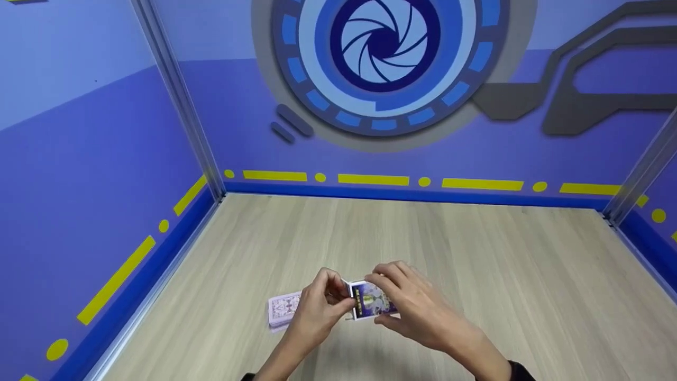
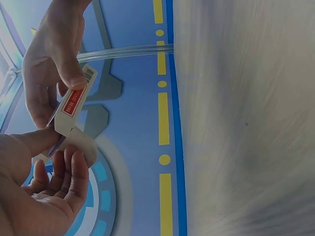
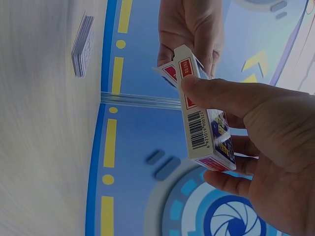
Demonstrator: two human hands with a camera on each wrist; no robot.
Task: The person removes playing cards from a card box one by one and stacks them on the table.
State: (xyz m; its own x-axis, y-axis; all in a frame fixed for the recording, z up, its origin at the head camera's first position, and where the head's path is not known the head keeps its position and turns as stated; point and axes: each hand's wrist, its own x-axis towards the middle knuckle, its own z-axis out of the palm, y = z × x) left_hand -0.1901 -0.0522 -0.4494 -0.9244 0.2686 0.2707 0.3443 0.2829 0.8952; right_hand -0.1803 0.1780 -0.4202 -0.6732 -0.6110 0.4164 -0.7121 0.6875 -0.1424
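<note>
Between the left grip [image 1: 320,307] and right grip [image 1: 418,304], a card box [image 1: 373,300] is being held, its end pinched by the former, its body clasped by the latter. By over-hard pulling, tearing of the flap [image 3: 169,73] is perhaps being risked. A white-edged, purple picture front and a barcode [image 3: 197,130] are being shown.

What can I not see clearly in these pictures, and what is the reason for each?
Right end of the card stack: head view, behind the left hand.
Inside of the box: head view, hidden by its walls and the left hand.
Right edge of the box's front: head view, covered by the right hand.
Small print on the red label: left wrist view, too small.
</note>
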